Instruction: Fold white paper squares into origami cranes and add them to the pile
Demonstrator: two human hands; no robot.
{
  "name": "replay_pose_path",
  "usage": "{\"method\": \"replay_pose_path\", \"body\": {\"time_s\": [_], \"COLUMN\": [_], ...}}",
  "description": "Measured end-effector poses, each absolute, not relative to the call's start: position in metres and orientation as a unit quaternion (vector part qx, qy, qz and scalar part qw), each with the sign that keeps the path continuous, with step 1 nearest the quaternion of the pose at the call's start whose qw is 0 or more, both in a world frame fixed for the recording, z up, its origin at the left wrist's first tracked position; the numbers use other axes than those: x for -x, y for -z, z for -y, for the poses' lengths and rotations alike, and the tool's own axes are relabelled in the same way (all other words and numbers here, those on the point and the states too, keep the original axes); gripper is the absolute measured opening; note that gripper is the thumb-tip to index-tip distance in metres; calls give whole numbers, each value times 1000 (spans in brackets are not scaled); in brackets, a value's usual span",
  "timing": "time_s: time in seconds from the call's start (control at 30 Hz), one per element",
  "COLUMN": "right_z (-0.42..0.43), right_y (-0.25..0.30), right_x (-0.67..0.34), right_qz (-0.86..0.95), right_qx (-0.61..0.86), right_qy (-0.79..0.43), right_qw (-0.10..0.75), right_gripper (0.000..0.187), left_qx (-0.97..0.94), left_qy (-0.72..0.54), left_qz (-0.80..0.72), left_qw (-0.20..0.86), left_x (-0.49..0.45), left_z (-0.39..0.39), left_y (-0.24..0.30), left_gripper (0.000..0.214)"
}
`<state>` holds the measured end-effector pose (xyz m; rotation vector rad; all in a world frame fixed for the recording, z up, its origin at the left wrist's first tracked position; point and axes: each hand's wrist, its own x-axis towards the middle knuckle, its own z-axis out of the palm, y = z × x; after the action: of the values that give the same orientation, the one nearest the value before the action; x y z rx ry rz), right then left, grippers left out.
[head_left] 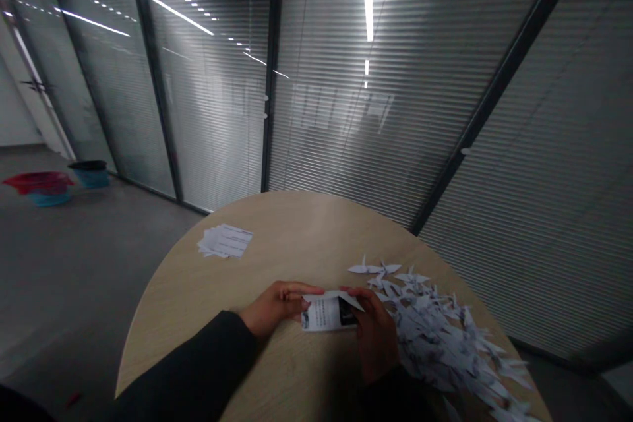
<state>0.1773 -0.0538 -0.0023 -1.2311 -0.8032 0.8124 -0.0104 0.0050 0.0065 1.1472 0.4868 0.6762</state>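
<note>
Between my two hands is a small printed sheet of paper (324,315), partly folded, with its top edge turned over. My left hand (277,305) pinches its left end, thumb in front and fingers along the top edge. My right hand (376,330) grips the right end, its fingers at the upper corner where a flap lifts. Just right of that hand lies a large heap of folded paper cranes (445,336), some of them spread toward the far side. A loose stack of printed paper sheets (226,241) rests at the table's far left.
The round wooden table (297,231) has its curved far edge close to a glass partition with blinds (336,132). On the floor at left stand a blue bin with a red liner (42,188) and another blue bin with a dark rim (91,175).
</note>
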Motion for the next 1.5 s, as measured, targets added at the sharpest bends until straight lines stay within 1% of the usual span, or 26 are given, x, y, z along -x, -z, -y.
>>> {"method": "replay_pose_path", "body": {"time_s": [0.2,0.27,0.33,0.4,0.47,0.67,0.73,0.8,0.9,1.0,1.17,1.33,1.43,1.5], "right_z": [58,59,60,62,63,64,62,60,59,59,60,64,66,67], "right_y": [-2,-5,-7,-9,-9,-7,-2,4,12,15,12,3,-4,-7], "right_x": [-177,-176,-176,-176,-176,-172,-168,-165,-162,-162,-164,-163,-161,-160], "right_qz": [378,392,409,432,468,523,535,566,616,639,649,617,599,589], "right_qx": [574,587,595,589,577,568,578,582,575,565,564,591,605,612], "right_qy": [-323,-311,-307,-304,-296,-248,-232,-214,-172,-132,-78,-100,-119,-125], "right_qw": [650,636,621,612,601,585,571,543,510,505,504,510,511,513], "right_gripper": [20,19,19,17,16,28,31,33,28,25,29,30,31,30], "left_qx": [-488,-478,-487,-523,-573,-699,-718,-724,-728,-727,-709,-704,-703,-692], "left_qy": [-330,-340,-352,-364,-370,-407,-417,-426,-429,-432,-440,-423,-420,-425], "left_qz": [-258,-274,-292,-315,-340,-378,-364,-335,-314,-316,-312,-330,-356,-357], "left_qw": [766,762,744,703,647,451,422,426,433,430,455,465,450,461], "left_x": [7,6,5,5,6,7,7,6,7,7,8,7,7,7], "left_z": [0,0,0,-2,-3,1,5,8,11,12,12,12,11,10], "left_y": [-13,-14,-13,-11,-7,-2,-4,-6,-10,-13,-15,-17,-17,-16], "left_gripper": [31,30,35,40,40,19,19,23,24,19,15,15,19,22]}}
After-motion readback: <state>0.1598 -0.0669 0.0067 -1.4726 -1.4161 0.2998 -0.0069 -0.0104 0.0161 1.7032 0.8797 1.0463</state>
